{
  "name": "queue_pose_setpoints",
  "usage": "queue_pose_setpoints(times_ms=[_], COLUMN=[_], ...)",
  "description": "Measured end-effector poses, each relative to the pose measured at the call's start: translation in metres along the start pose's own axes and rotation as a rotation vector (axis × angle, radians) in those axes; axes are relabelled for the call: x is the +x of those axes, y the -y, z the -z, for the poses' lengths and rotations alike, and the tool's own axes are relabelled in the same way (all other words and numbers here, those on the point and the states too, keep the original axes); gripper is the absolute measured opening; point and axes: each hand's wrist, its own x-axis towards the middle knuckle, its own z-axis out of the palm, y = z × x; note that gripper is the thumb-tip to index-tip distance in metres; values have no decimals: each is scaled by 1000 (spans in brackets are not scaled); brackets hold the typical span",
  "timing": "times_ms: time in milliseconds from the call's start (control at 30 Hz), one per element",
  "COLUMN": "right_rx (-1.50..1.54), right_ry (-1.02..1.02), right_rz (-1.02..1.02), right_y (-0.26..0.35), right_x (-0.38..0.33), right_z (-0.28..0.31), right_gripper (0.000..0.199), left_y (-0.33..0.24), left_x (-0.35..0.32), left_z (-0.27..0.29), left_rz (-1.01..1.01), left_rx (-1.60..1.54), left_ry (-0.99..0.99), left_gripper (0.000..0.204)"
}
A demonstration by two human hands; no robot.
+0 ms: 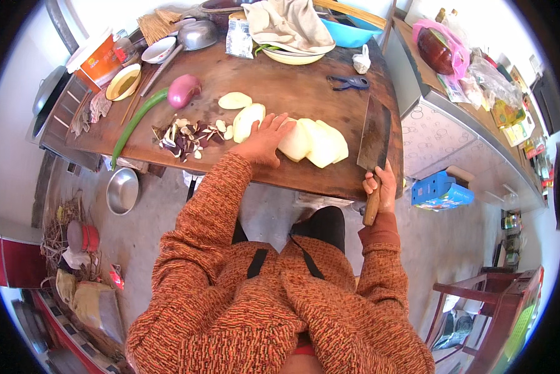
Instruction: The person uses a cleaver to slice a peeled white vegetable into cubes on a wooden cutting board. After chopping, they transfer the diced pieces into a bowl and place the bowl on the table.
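Note:
My left hand [267, 140] rests on the peeled, pale-yellow vegetables, which look like potatoes, with its fingers spread. One peeled piece [247, 121] lies just left of it, and a group of larger pieces [317, 144] lies to its right. A smaller flat-looking piece [235, 100] sits farther back. In my right hand [383, 186] is a cleaver [376, 134], gripped by its wooden handle, its broad dark blade pointing away from me over the table's right side. Dark purple and pale peelings [189, 138] are heaped left of my left hand.
On the wooden table [280, 78] are a purple onion-like bulb [184, 91], a long green vegetable [136, 124], blue-handled pliers [348, 82] and a yellowish bowl [123, 82]. A cloth-covered dish [292, 55] and a blue basin [352, 32] stand at the back. A counter [458, 134] borders the right.

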Motion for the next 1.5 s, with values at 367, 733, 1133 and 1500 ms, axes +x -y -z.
queue_pose_setpoints(times_ms=[367,733,1133,1500], right_rx=[40,73,46,89], right_ry=[31,-13,-59,-7], right_rz=[14,10,27,15], right_y=[-2,-2,1,-2], right_x=[2,2,-1,1], right_z=[3,1,-11,-3], right_gripper=[42,44,41,40], left_y=[7,-34,-50,-26], left_x=[29,33,59,12], left_z=[-4,21,-4,1], left_rz=[-108,-387,-466,-287], left_rx=[19,104,116,107], left_ry=[61,-109,0,63], left_gripper=[107,96,79,81])
